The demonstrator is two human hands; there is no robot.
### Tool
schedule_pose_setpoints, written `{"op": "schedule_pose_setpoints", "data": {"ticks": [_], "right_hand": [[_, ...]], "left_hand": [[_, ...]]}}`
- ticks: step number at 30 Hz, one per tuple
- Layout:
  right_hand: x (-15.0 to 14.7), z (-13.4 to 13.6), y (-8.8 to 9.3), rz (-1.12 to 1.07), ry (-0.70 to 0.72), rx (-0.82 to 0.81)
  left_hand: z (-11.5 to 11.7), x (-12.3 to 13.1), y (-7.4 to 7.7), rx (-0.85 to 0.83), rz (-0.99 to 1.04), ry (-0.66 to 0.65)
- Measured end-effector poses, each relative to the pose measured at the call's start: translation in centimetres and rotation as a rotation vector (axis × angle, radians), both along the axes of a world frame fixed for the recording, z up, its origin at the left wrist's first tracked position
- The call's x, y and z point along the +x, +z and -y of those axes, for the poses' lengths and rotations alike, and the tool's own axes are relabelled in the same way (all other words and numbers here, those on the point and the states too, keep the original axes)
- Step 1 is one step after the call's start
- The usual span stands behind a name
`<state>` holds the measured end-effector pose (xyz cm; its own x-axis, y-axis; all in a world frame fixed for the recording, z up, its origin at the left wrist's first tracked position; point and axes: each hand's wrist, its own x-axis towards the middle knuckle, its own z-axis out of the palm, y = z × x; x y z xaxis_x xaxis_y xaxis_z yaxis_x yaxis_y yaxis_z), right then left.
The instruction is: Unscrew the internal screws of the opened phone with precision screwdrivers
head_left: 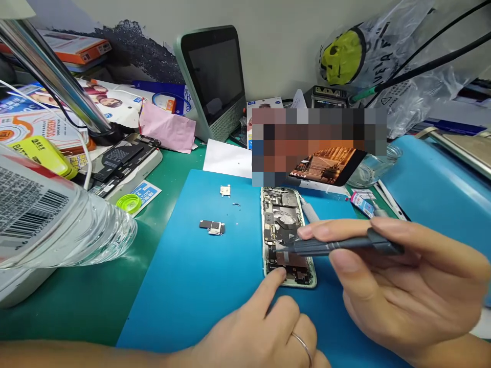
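An opened smartphone (286, 225) lies on the blue mat, its inner boards and dark battery showing. My left hand (274, 327), ring on one finger, rests its outstretched index fingertip on the phone's lower end; its other fingers are bent and its thumb is hidden. Between thumb and fingers, my right hand (402, 271) grips dark tweezers (326, 247), whose tips point left over the phone's lower left part. Whether the tips touch anything cannot be made out. Left of the phone lie a small black-and-silver phone part (214, 227), a small metal plate (225, 190) and tiny pieces (237, 204).
The blue mat (172, 286) covers part of the green table (84, 306). A water bottle (76, 220) juts in at left, before another opened phone (123, 158). Behind stand a smart display (215, 76), a partly blurred screen (326, 163) and a glass jar (370, 168).
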<state>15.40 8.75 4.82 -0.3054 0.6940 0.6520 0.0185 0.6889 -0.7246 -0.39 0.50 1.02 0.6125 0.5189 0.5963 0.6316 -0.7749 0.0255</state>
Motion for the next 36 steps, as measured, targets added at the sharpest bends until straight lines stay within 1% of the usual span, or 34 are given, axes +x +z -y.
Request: {"op": "schedule_pose_setpoints", "data": {"ticks": [2,4,8,11,17,21,25,36], "right_hand": [[0.2,0.0,0.3,0.047,0.013,0.027],[0.3,0.0,0.8,0.091,0.061,0.053],[0.3,0.0,1.3,0.106,0.097,0.078],[0.4,-0.1,1.1,0.118,0.097,0.085],[0.4,-0.2,0.9,0.111,0.100,0.108],[0.5,-0.2,0.9,0.126,0.104,0.100],[0.5,-0.1,0.9,0.142,0.103,0.099],[0.4,-0.1,0.7,0.125,0.091,0.090]], "left_hand": [[0.0,0.0,-0.1,-0.004,-0.018,-0.004],[0.0,-0.1,-0.2,-0.004,-0.014,-0.003],[-0.2,-0.3,-0.2,0.015,-0.005,-0.020],[-0.2,-0.3,-0.1,0.037,-0.036,-0.035],[0.2,0.0,-0.1,0.011,-0.020,0.015],[0.1,-0.1,0.1,0.025,-0.019,-0.007],[0.0,-0.2,0.3,0.026,-0.015,0.002],[0.2,0.0,0.0,0.017,-0.014,0.020]]}}
